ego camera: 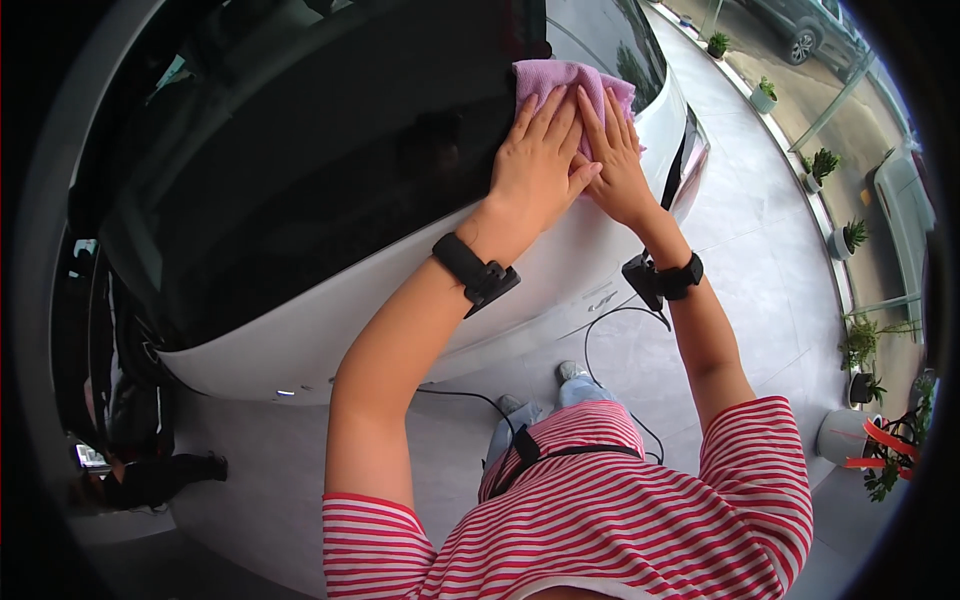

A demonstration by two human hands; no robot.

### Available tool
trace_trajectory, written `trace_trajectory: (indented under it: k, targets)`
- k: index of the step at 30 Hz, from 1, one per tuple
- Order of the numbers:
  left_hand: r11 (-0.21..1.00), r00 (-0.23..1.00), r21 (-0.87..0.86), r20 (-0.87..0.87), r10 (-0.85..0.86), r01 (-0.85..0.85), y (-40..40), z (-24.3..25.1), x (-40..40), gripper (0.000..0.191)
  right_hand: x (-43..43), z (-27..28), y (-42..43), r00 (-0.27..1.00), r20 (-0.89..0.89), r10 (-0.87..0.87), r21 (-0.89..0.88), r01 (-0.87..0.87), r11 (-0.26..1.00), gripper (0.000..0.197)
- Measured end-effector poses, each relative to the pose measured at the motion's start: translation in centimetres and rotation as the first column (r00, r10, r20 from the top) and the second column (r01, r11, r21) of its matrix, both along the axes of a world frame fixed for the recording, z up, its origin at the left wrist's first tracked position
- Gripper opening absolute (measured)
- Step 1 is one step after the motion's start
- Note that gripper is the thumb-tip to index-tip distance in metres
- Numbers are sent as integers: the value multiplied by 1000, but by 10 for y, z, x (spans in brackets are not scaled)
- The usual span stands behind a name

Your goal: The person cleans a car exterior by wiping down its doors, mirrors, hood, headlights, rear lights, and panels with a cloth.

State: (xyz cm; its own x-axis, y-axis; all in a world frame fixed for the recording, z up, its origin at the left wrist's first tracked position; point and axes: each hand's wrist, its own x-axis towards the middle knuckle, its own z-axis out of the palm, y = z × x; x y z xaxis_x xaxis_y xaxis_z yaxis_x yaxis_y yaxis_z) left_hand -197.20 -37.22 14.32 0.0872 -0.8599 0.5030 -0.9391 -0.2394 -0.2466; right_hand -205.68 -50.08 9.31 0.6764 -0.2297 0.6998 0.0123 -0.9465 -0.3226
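A pink cloth point(555, 73) lies bunched against the dark side window point(337, 150) of a white car, at the window's rear edge. Both palms press on it: my left hand point(536, 150) on its left part, my right hand point(616, 154) just beside it on the right, the thumb of the left reaching towards the right hand. The fingers are stretched out flat over the cloth rather than closed round it. White bodywork point(375, 300) runs below the glass. Each wrist wears a black strap with a small device. What lies beneath the cloth is hidden.
A tail light point(694, 169) sits at the car's corner. Black cables point(592, 337) hang near my body. Potted plants point(840, 244) line a glass wall on the right, with vehicles outside. A person in dark clothes point(157, 480) stands at the lower left, near a dark car.
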Motion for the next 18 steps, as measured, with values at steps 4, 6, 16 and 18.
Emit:
trace_trajectory:
  k: [4,6,16,18]
  targets:
    - [989,984,-67,116,137,-129,-25,-2,-10,63,11,5,-21,998,56,30,23,-31,999,61]
    - [975,973,-98,103,207,-198,-19,-12,-17,64,3,0,-12,999,34,36,28,-37,999,62]
    - [970,940,51,-237,244,-239,139,-92,-72,72,-47,-52,121,979,-145,144,-54,-153,987,78]
    - [963,942,15,-208,265,-268,162,-91,-60,72,-33,-41,136,978,-122,168,-83,-179,980,76]
